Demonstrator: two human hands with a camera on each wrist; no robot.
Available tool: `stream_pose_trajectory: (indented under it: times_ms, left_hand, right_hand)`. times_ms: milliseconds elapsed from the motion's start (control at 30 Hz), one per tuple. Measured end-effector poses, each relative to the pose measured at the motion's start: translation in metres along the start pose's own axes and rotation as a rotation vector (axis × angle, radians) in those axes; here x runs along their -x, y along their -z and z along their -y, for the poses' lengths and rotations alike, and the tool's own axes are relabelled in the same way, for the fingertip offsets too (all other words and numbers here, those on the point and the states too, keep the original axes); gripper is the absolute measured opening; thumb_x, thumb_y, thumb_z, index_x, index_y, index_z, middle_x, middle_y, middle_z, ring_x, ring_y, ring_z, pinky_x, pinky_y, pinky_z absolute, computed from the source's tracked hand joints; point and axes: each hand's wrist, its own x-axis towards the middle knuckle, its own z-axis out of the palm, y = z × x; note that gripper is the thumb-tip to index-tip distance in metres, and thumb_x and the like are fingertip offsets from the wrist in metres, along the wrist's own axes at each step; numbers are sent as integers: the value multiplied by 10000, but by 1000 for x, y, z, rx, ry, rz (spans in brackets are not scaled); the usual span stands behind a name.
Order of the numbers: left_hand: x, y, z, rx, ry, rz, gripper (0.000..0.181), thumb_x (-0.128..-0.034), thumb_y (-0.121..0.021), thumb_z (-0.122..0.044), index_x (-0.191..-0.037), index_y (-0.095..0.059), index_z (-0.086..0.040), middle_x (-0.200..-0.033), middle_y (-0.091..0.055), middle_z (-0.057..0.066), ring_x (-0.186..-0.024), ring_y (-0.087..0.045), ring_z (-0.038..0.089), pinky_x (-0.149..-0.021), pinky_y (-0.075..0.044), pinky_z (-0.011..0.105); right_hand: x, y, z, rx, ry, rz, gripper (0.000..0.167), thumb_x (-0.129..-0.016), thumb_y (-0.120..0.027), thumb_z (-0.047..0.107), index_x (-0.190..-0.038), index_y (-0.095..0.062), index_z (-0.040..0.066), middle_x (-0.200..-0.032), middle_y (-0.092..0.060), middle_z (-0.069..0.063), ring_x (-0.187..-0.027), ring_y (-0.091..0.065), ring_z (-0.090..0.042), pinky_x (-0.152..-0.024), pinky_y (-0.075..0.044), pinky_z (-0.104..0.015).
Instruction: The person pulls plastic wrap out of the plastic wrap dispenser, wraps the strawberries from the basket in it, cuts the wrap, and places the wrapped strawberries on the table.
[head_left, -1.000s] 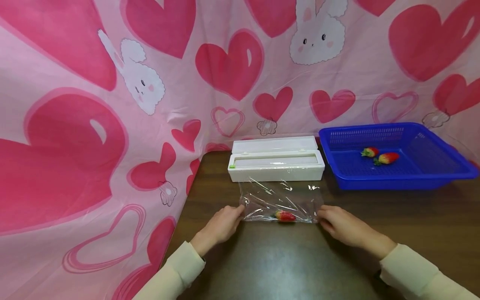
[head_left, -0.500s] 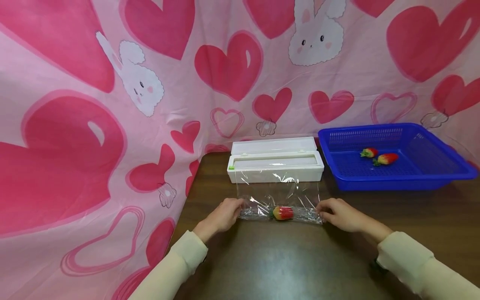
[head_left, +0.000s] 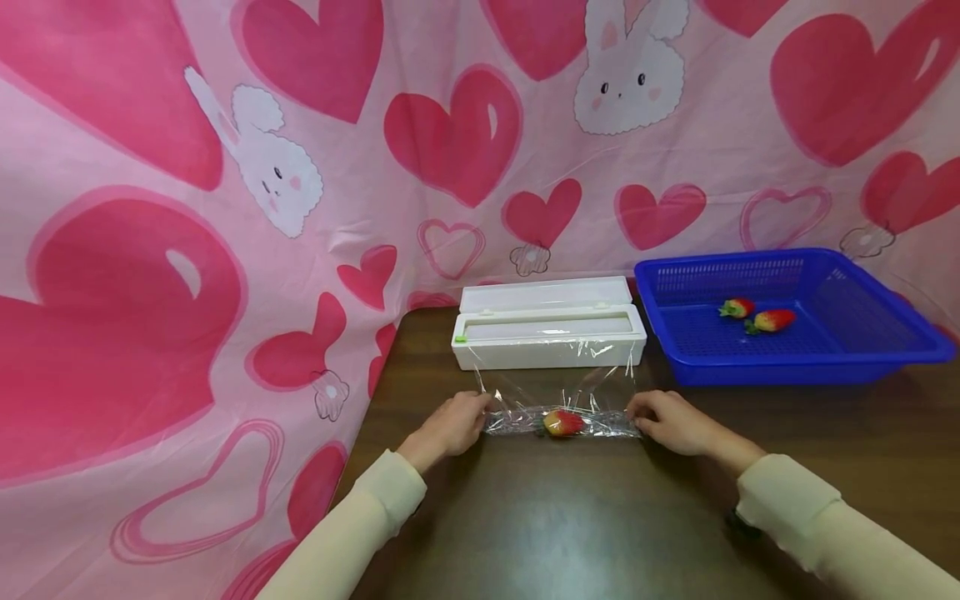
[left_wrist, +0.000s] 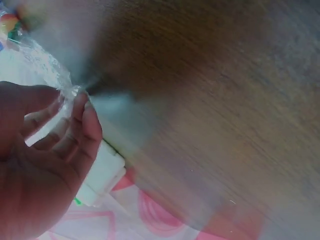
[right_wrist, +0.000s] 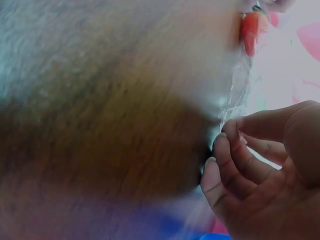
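Observation:
A strawberry (head_left: 563, 423) lies wrapped in clear plastic wrap (head_left: 513, 421), which is gathered into a band across the table. From this band the film stretches back to a white wrap dispenser box (head_left: 551, 352) with its lid raised. My left hand (head_left: 454, 422) pinches the band's left end between thumb and fingers, as the left wrist view also shows. At the other end my right hand (head_left: 675, 422) pinches the film with thumb and fingertips. In the right wrist view the strawberry (right_wrist: 254, 32) shows red through the wrap.
A blue plastic basket (head_left: 780, 369) stands at the back right with two strawberries (head_left: 772, 321) in it. Behind the dark wooden table (head_left: 540, 517) hangs a pink cloth (head_left: 465, 233) with hearts and rabbits, which also runs along the left side.
Both hands have moved slightly toward the box. The film edge has been folded over the strawberry, which has rolled a little away from me, and the wrap is now bunched into a narrow band.

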Motion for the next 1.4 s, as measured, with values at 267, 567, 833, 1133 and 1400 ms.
stream_pose_trajectory:
  times_ms: [267,567,833,1133,1400]
  left_hand:
    - [8,9,-13,-57,38,-55,279,-972,-669,-155,-1241,-623,-95,-1052,-563,62,-741,-579,193,-650,-521,370]
    - [-17,-4,-47,-45,-71,136,77,-982,-621,-102,-1056,-643,-101,-1023,-640,41,-972,-626,203,-880,-533,355]
    - [-13,0,-28,-38,62,222,111,-912,-630,10,-915,-576,-87,-908,-573,45,-833,-555,223,-743,-489,367]
    - [15,11,-12,-93,168,284,164,-936,-696,-153,-841,-566,-121,-802,-561,10,-739,-526,189,-668,-477,383]
    - [15,16,-28,-107,59,131,265,-861,-813,-234,-1022,-660,-89,-942,-618,26,-838,-613,199,-718,-541,399]
  right_hand:
    - [3,4,24,196,-15,-141,196,-843,-665,-54,-1017,-690,32,-878,-614,-2,-798,-555,-153,-736,-519,-410]
    - [-24,-24,55,-42,41,33,243,-808,-525,-119,-897,-692,34,-805,-646,6,-758,-553,-101,-707,-499,-318]
    - [-15,-22,41,167,-279,100,148,-792,-552,-25,-782,-597,115,-776,-568,-18,-720,-524,-187,-617,-447,-390]
    - [11,-3,29,263,-307,157,104,-872,-639,97,-796,-583,140,-799,-564,2,-721,-533,-189,-637,-434,-422]
    - [11,2,38,337,-40,15,220,-835,-824,224,-951,-665,127,-859,-599,25,-774,-559,-164,-688,-492,-401]
